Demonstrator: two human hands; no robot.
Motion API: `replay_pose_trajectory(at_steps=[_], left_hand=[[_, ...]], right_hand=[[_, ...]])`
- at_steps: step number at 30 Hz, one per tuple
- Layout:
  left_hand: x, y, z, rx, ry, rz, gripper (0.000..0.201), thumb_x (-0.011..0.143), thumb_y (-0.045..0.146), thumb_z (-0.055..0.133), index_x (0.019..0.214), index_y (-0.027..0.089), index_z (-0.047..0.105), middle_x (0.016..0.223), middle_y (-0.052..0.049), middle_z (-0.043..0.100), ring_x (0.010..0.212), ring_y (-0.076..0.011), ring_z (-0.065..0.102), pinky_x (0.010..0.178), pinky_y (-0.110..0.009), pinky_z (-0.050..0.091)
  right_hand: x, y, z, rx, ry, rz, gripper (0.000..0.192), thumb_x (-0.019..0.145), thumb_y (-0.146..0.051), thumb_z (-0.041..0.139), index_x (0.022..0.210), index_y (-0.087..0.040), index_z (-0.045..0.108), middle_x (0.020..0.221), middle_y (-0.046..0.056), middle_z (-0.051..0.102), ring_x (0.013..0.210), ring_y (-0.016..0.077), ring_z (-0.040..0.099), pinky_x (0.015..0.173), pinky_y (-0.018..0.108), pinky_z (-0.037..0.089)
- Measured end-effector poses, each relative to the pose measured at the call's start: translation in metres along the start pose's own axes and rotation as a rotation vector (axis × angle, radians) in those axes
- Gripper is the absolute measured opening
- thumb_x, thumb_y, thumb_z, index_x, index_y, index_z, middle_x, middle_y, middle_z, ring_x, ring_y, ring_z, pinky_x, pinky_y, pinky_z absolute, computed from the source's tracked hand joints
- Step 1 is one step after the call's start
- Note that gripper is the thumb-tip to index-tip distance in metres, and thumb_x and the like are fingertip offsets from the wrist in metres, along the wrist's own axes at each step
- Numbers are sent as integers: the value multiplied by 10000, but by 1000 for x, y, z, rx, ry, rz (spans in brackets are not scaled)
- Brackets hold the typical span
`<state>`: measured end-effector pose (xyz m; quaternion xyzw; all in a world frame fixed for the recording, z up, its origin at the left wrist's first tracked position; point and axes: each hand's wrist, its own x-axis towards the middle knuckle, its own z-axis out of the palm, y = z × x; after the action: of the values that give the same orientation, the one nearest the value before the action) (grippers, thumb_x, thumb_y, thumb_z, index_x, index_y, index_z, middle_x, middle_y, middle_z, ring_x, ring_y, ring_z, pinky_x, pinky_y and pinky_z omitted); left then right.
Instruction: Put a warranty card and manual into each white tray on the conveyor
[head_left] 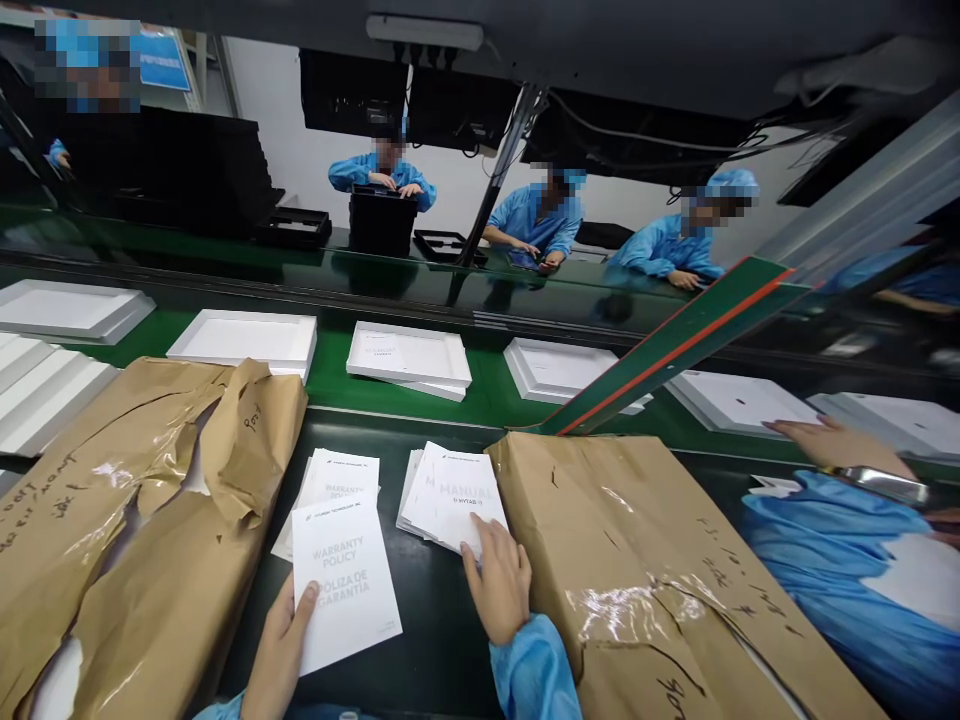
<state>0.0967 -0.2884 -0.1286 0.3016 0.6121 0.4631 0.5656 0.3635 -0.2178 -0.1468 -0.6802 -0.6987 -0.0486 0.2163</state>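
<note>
Item: table point(435, 650), dark top, seen in my head view.

Item: warranty leaflet point(352, 575), white, printed in grey; raised over the table's left half, short of the far edge. I have the left hand point(279, 640) clamped on its lower left edge, thumb on the cover.

Item: further warranty leaflets point(341, 470), loosely fanned pile; just behind the held one, near the table's far edge.

Item: stack of manuals point(450, 490), slightly spread; near the far edge, right of the leaflets. I have the right hand point(499, 575) resting on its near right corner, fingers a little apart, not closed round the stack.

Item: two brown paper packages, torn and taped, marked by pen. Left package point(157, 600) along the table's left side; right package point(645, 520) along its right, touching or just beside the manuals.

Item: green belt point(484, 375), beyond the far edge, bearing a row of white boxes; one open white tray point(435, 352) contains a manual.

Item: green bar point(667, 350), red-striped, slanting over the belt.

Item: co-worker's hand point(847, 445), right side, at a white box point(739, 398).
</note>
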Motion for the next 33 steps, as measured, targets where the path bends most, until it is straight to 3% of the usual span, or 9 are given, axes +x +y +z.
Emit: replay_pose_trajectory(at_steps=[3, 7, 10, 13, 15, 20, 23, 27, 33], left_hand=[[-1, 4, 3, 18, -18, -8, 773, 713, 615, 487, 1246, 77, 335, 1250, -137, 430, 1171, -291, 341, 1028, -397, 219], [-3, 8, 7, 52, -34, 6, 779, 698, 635, 482, 1227, 77, 359, 1225, -132, 458, 1155, -290, 358, 1013, -400, 245], [-4, 10, 9, 60, -53, -11, 812, 672, 659, 487, 1219, 73, 361, 1211, -134, 472, 1149, -291, 364, 1005, -393, 260], [-4, 10, 9, 50, -72, -17, 842, 666, 666, 486, 1224, 52, 341, 1210, -148, 469, 1136, -294, 379, 991, -386, 284], [-4, 9, 8, 46, -77, -14, 840, 678, 659, 479, 1232, 47, 325, 1223, -154, 454, 1133, -295, 383, 991, -387, 282], [-6, 11, 11, 75, -77, 54, 769, 738, 613, 443, 1244, 49, 314, 1274, -163, 388, 1171, -282, 328, 1017, -387, 221], [-8, 15, 16, 59, -98, 95, 722, 761, 579, 441, 1248, 61, 316, 1283, -160, 376, 1175, -278, 323, 1015, -396, 221], [-11, 21, 22, -29, -128, 109, 676, 759, 554, 468, 1229, 81, 358, 1264, -151, 408, 1150, -278, 365, 986, -394, 281], [-12, 19, 22, -68, -140, 159, 585, 748, 469, 542, 1187, 107, 405, 1188, -136, 494, 1087, -266, 442, 930, -365, 366]], right_hand=[[2, 13, 1, 19, 69, 56, 661, 853, -541, 153, 1138, -33, 465, 1101, 195, 455, 1046, 308, 390, 833, 431, 371], [11, 14, 1, 140, -58, 240, 730, 794, -577, 212, 1229, -9, 358, 1057, 213, 464, 948, 348, 428, 760, 478, 386], [18, 15, -4, 358, -50, 414, 783, 706, -550, 338, 1252, 11, 327, 961, 195, 478, 930, 359, 425, 803, 491, 343], [20, 18, -13, 555, -46, 484, 794, 727, -515, 332, 1302, 11, 182, 760, 104, 512, 722, 256, 507, 702, 397, 420], [19, 16, -23, 694, -57, 515, 780, 765, -521, 316, 1315, -11, 101, 610, 19, 478, 567, 183, 485, 574, 301, 440], [13, -21, -60, 1323, 55, 634, 828, 667, -504, 618, 1301, -158, 215, 589, -37, 461, 513, 94, 402, 472, 154, 359], [4, -49, -70, 1481, -59, 633, 798, 677, -488, 630, 1292, -191, 218, 598, -39, 460, 479, 87, 381, 450, 160, 339], [-21, -68, -55, 1302, -314, 489, 703, 759, -527, 510, 1264, -128, 226, 581, -36, 430, 507, 109, 375, 487, 187, 333], [-43, -71, -33, 785, -460, 272, 619, 793, -523, 347, 1232, -88, 320, 572, -35, 352, 534, 141, 382, 556, 245, 350]])
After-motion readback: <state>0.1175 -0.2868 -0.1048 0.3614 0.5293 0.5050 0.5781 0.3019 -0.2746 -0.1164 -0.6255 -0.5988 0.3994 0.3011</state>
